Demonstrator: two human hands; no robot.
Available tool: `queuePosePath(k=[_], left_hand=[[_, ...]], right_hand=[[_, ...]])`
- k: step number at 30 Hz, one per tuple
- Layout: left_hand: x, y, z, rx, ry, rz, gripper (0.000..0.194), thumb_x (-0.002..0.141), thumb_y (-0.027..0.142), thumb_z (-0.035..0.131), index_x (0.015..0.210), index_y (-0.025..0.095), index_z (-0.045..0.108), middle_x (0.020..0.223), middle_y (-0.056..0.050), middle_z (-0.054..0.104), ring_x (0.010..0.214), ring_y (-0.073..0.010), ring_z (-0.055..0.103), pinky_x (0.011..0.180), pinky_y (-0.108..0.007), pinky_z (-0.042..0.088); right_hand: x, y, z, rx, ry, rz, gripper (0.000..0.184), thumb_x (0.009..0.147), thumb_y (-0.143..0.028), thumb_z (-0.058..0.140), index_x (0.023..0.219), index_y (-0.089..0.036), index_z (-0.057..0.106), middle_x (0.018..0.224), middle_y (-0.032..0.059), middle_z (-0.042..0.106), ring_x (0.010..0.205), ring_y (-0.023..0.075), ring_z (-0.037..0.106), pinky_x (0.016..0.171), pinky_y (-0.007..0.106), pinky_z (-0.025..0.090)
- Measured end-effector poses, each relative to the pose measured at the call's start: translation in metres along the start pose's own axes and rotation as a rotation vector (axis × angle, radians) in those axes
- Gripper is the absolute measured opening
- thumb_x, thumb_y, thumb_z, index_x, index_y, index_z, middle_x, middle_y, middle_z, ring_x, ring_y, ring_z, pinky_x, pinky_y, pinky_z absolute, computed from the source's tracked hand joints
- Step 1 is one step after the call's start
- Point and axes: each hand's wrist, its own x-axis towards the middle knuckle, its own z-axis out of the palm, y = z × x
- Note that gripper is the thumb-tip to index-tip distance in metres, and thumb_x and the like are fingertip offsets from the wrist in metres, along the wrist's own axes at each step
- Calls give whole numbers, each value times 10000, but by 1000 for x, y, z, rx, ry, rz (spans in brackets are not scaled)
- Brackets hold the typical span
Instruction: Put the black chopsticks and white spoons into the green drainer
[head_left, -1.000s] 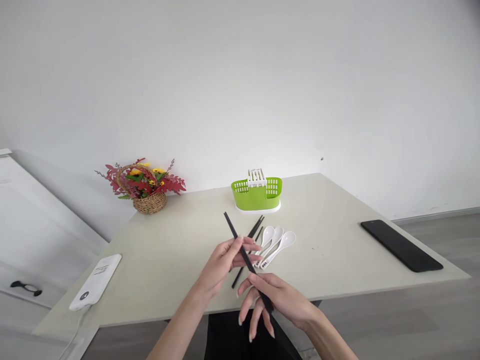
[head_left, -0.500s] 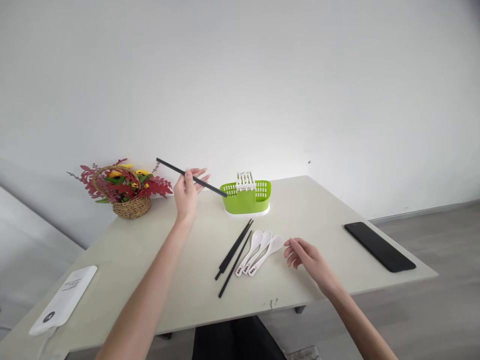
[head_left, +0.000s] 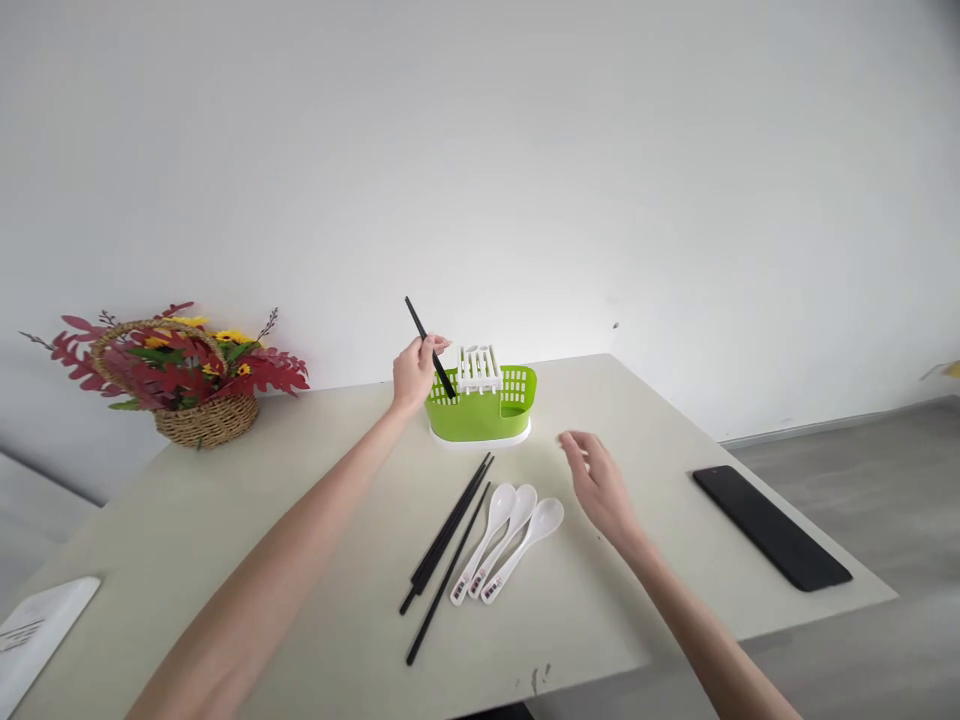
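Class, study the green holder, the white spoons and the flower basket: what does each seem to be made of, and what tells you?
Green holder: probably smooth moulded plastic; even colour, regular slots.
White spoons: smooth and pale, ceramic or melamine; the look alone leaves it open.
Flower basket: matt wicker or similar plant fibre, judging by its visible tan weave.

- Lit how?
- Fairly bright, soft; palest mid-wall [head_left: 525, 290], dimmer toward corners. Shadowed faintly on the surface [head_left: 322, 620] near the right hand [head_left: 600, 485].
- Sharp?
- Mostly. Stretched at edges, wide-angle.
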Motion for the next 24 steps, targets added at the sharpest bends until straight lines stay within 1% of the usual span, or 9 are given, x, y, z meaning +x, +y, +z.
queuePosePath(k=[2,4,7,9,11,13,15,18,24], left_hand=[[5,-8,1,117,-47,-25,458,1075,537,415,1039,192,714,1150,-102,814,1189,-252,733,1100,-369,487],[10,-15,3,169,-113,-51,459,1073,510,404,1049,191,733,1175,-99,808,1217,-249,719,1093,-348,479],[19,-26,8,254,-212,-95,472,1067,489,382,1047,185,743,1199,-101,799,1207,-249,715,1064,-333,481],[24,-33,10,315,-250,-120,464,1052,487,395,984,189,744,1114,-96,811,1147,-268,722,1011,-341,490],[29,-38,11,352,-295,-140,461,1023,505,440,816,199,716,892,-82,799,982,-286,732,902,-348,500],[34,-42,10,384,-357,-153,483,980,536,508,641,215,629,647,-47,693,798,-275,690,782,-337,475],[39,-43,9,399,-415,-160,511,934,572,574,562,222,557,522,-15,568,699,-250,628,705,-320,434],[42,-42,5,390,-466,-172,512,903,621,604,585,219,587,521,0,546,688,-235,599,671,-305,411],[37,-38,1,196,-597,-235,543,895,701,600,720,199,712,672,-27,700,788,-237,641,711,-298,479]], right_hand=[[34,-3,19,-16,15,-23,580,1001,-700,418,1320,-249,596,1439,169,563,1315,319,568,1118,525,460],[62,0,39,-26,32,-11,683,979,-692,456,1482,-231,487,1573,196,420,1485,348,414,1221,561,348],[93,11,65,-25,39,67,830,961,-675,477,1614,-188,322,1676,226,248,1579,388,268,1276,590,245],[106,20,76,-18,14,104,851,943,-616,515,1635,-175,290,1669,228,288,1583,387,269,1281,582,250],[113,26,82,-9,-39,120,790,923,-518,537,1612,-183,343,1589,208,447,1542,366,358,1252,564,325],[115,31,82,1,-99,142,708,910,-434,519,1568,-194,414,1458,180,599,1430,357,508,1175,565,427],[114,32,80,8,-142,171,664,909,-394,493,1541,-199,447,1383,163,665,1307,353,613,1100,568,489],[109,31,74,19,-174,194,646,915,-383,485,1537,-214,448,1394,141,673,1276,337,642,1082,551,500],[91,27,59,44,-204,215,561,917,-425,535,1448,-244,525,1405,110,681,1295,321,635,1088,501,494]])
